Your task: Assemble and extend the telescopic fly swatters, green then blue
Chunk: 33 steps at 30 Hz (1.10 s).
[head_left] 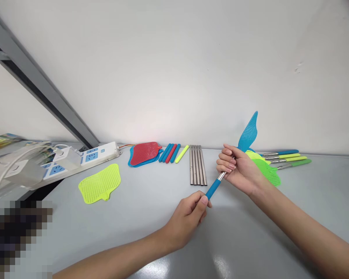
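A blue fly swatter is held tilted above the grey table, its perforated head up and to the right. My left hand is closed around its blue handle grip. Higher up, my right hand wraps round the metal rod just below the head, hiding most of it; a short silver stretch shows between rod and grip. Behind my right hand lie several whole swatters with a green head and a yellow head partly covered. Several bare metal rods lie side by side left of my right hand.
Loose blue, red and yellow grips lie near the wall. Beside them is a pile of red and blue swatter heads. A yellow-green head lies alone. At left are a power strip with plugged chargers and a metal frame post.
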### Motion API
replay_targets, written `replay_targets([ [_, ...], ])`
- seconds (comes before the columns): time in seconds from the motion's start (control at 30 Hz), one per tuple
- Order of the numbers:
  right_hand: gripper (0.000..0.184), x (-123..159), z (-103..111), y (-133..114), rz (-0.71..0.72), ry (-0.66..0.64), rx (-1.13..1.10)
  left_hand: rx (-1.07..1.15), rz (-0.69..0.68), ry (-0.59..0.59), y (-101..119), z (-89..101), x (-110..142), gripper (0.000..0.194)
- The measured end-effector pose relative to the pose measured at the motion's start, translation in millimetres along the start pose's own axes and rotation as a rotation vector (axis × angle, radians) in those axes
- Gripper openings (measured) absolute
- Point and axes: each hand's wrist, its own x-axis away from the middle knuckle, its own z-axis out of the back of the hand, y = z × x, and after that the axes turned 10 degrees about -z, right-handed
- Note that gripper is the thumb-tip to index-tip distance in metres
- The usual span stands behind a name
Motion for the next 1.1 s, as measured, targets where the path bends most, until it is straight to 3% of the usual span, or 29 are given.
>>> replay_targets([
  [0.9,0.026,5.7,-4.5,-4.0,0.098,-0.016,0.088,-0.004,-0.009,-0.003,0.1,0.6,-0.3,0.033],
  [1.1,0.025,6.1,-6.5,-2.0,0.129,-0.037,0.109,0.122,0.021,-0.026,-0.7,1.7,0.7,0.035],
])
